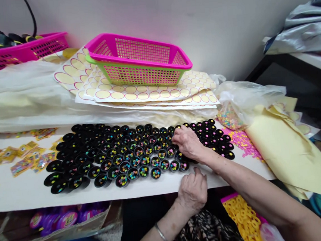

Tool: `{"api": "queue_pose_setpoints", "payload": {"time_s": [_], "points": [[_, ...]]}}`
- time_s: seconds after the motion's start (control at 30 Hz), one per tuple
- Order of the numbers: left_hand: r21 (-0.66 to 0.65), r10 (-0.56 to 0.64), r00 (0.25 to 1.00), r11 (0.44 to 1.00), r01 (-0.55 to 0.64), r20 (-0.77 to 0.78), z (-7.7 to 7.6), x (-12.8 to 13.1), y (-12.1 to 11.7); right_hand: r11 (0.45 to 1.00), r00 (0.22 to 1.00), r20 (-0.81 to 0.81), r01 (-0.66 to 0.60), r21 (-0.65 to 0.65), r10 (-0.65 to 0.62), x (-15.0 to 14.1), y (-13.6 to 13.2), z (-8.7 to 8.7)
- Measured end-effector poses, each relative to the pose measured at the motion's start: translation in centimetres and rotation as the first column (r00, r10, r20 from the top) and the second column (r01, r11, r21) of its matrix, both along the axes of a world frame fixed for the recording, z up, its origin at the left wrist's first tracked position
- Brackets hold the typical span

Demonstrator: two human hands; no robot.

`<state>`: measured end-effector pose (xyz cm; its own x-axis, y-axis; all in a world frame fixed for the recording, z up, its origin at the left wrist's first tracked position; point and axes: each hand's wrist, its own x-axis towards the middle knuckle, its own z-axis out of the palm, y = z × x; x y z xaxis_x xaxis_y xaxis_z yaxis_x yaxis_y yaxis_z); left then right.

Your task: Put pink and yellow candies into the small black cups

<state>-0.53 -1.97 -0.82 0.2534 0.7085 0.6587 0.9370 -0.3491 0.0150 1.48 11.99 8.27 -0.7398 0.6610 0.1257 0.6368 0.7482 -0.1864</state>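
I watch black cups (pixel 108 171) of coloured beads (pixel 144 171) mid-frame — probably light, stiff, tippy; best held by the rim. The right hand (pixel 187 142) bends over them, the left hand (pixel 193 191) curls lower centre (whether either grips anything, I can't tell).

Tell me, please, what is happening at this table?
A person sits with both bare hands at a white table. The right hand is over the rows of black cups, many holding small coloured pieces; whether its fingers grip anything is hidden. The left hand is curled near the front edge. Loose pink pieces lie right of the cups, and a pink basket stands behind them.
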Motion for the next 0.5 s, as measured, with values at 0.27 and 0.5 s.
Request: {"api": "queue_pose_setpoints", "payload": {"time_s": [0.27,0.5], "points": [[-0.007,0.004,1.0,1.0,-0.004,-0.024,0.3,-0.1,-0.1,0.985,0.967,-0.242,0.046,-0.165,-0.085,2.2,1.5,-0.7],[-0.001,0.015,1.0,1.0,-0.015,-0.022,0.2,0.1,0.1,0.998,0.993,-0.112,0.036,-0.053,-0.042,1.4,0.5,0.1]]}}
